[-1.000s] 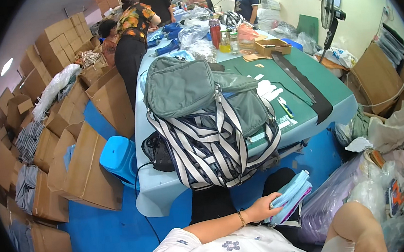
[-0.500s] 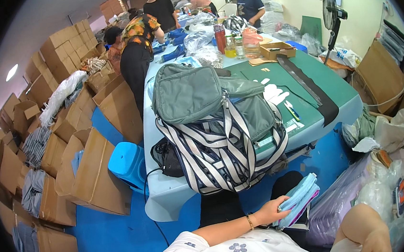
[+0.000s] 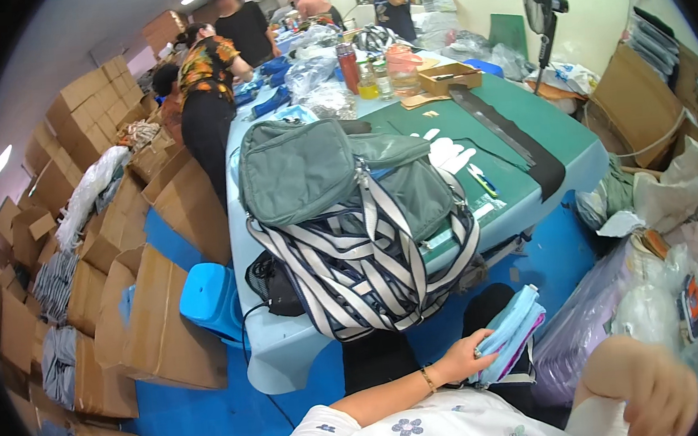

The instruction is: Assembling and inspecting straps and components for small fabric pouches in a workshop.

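My left hand (image 3: 465, 359) is closed on the edge of a folded light blue fabric bundle (image 3: 505, 339) with purple showing along one side. The bundle is over my lap, its exact kind not clear. Off to the right my right hand (image 3: 650, 383) is raised, bent at the wrist and blurred, so its fingers are hard to read. In front of me, a pile of grey-green bags (image 3: 295, 173) lies on the table, and its striped white and navy straps (image 3: 363, 279) hang over the near edge.
The table (image 3: 287, 364) has a green cutting mat (image 3: 515, 124) with white cut pieces (image 3: 450, 153), a pen-like tool (image 3: 484, 181) and a black strip (image 3: 517, 145). Cardboard boxes (image 3: 163, 317) and a blue stool (image 3: 209, 301) stand left. Plastic-wrapped goods (image 3: 578, 327) lie right; several people work beyond.
The view has shifted a little, moving the table and bags left in the picture. My right hand has moved up and outward; my left hand still holds the fabric bundle.
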A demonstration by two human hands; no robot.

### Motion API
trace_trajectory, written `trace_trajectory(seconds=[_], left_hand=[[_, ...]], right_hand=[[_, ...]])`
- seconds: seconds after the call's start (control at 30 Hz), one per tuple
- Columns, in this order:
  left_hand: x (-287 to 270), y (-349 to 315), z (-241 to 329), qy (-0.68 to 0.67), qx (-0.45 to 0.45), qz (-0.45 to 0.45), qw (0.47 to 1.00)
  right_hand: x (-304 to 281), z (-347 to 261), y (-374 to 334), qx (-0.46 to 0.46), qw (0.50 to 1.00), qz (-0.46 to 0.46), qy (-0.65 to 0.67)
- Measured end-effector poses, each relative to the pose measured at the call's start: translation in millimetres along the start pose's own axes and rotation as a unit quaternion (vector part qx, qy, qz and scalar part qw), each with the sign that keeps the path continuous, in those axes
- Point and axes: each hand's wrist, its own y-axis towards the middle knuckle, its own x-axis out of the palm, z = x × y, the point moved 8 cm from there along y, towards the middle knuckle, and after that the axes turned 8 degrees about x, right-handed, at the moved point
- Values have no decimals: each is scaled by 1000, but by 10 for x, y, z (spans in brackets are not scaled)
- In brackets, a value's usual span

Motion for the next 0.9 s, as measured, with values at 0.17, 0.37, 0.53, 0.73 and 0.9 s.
trace_trajectory(seconds=[0.17, 0.37, 0.53, 0.73, 0.9], left_hand=[[-30, -34, -13, 26, 10, 8, 1000], [138, 44, 75, 44, 43, 9, 998], [129, 74, -8, 11, 18, 14, 1000], [125, 30, -23, -10, 18, 18, 1000], [268, 37, 82, 65, 40, -32, 997]], right_hand=[[-982, 959, -322, 348, 876, 217, -255], [-2166, 2208, -235, 610, 696, 103, -366], [-2901, 2856, -498, 650, 571, -33, -501], [-3017, 3177, -324, 594, 517, -66, -613], [-2806, 3105, -85, 643, 467, -89, -600]])
